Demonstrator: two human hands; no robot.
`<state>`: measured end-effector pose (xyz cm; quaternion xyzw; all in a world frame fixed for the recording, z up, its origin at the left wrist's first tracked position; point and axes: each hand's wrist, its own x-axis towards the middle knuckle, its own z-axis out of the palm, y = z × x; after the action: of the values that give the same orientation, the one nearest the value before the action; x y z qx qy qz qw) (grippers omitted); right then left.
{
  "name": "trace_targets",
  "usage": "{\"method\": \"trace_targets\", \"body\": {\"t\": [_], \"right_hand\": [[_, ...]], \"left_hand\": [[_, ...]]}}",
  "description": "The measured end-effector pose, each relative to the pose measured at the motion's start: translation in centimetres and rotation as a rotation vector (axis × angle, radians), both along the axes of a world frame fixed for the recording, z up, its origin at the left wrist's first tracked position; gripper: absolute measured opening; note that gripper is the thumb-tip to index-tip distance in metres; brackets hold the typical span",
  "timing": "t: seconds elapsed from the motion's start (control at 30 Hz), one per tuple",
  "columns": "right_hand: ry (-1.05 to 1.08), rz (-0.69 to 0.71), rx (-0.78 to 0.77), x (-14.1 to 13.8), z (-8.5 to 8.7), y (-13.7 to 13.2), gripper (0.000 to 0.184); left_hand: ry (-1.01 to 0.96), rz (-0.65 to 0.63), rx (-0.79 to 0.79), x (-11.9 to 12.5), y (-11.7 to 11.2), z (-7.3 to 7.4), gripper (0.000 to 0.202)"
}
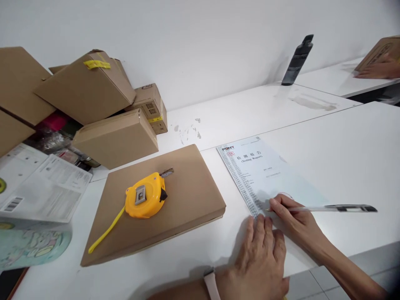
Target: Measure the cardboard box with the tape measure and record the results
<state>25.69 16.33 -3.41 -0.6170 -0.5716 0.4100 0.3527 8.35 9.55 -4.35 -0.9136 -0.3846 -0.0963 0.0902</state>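
Note:
My right hand [293, 221] is closed on a clear pen [331, 208], its tip touching the lower left part of a printed report sheet [265, 171] on the white table [359, 166]. My left hand [261, 262] lies flat with fingers stretched out, pressing the sheet's near corner. A pink band is on that wrist. To the left, a yellow tape measure [145, 201] rests on a flat brown cardboard box [181, 196], its yellow strap trailing toward the box's front edge.
Stacked cardboard boxes [90, 87] fill the back left against the wall. Papers and a leaflet [43, 187] lie at the far left. A dark bottle [297, 60] stands at the back. Another person's hand [379, 68] touches a box at the far right.

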Motion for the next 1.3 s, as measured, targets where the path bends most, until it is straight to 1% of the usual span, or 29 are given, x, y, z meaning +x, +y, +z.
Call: {"method": "trace_targets", "body": {"t": [0.07,0.13,0.2,0.27,0.37,0.47,0.57,0.7,0.97,1.3], "right_hand": [[0.031,-0.008,-0.029,-0.1,-0.1,-0.1,0.041],[0.113,0.001,-0.069,-0.2,-0.2,0.1,0.036],[0.173,0.0,-0.094,-0.3,-0.5,0.4,0.04],[0.182,-0.023,-0.089,-0.3,-0.9,0.7,0.041],[0.11,-0.052,-0.023,-0.2,-1.4,0.8,0.039],[0.018,-0.045,0.047,0.1,-1.6,0.5,0.037],[-0.022,0.001,0.063,0.2,-1.4,0.2,0.032],[-0.045,0.052,0.083,0.1,-1.3,0.0,0.031],[-0.134,0.069,0.158,0.1,-1.6,-0.3,0.03],[-0.135,0.09,0.168,0.1,-1.7,-0.1,0.027]], "left_hand": [[0.009,0.002,-0.008,0.0,0.0,-0.1,0.071],[0.025,-0.005,-0.028,0.1,0.0,-0.1,0.072],[0.03,-0.009,-0.047,0.0,0.0,-0.1,0.071],[0.03,-0.015,-0.055,0.0,0.0,0.0,0.07],[0.035,-0.025,-0.048,-0.1,0.1,0.3,0.071],[0.04,-0.025,-0.037,-0.1,0.2,0.4,0.072],[0.038,-0.026,-0.046,0.0,0.2,0.2,0.074],[0.035,-0.034,-0.045,0.1,0.2,0.0,0.074],[-0.001,-0.035,-0.032,0.2,0.3,-0.3,0.08],[0.006,-0.037,-0.045,0.2,0.4,0.2,0.079]]}}
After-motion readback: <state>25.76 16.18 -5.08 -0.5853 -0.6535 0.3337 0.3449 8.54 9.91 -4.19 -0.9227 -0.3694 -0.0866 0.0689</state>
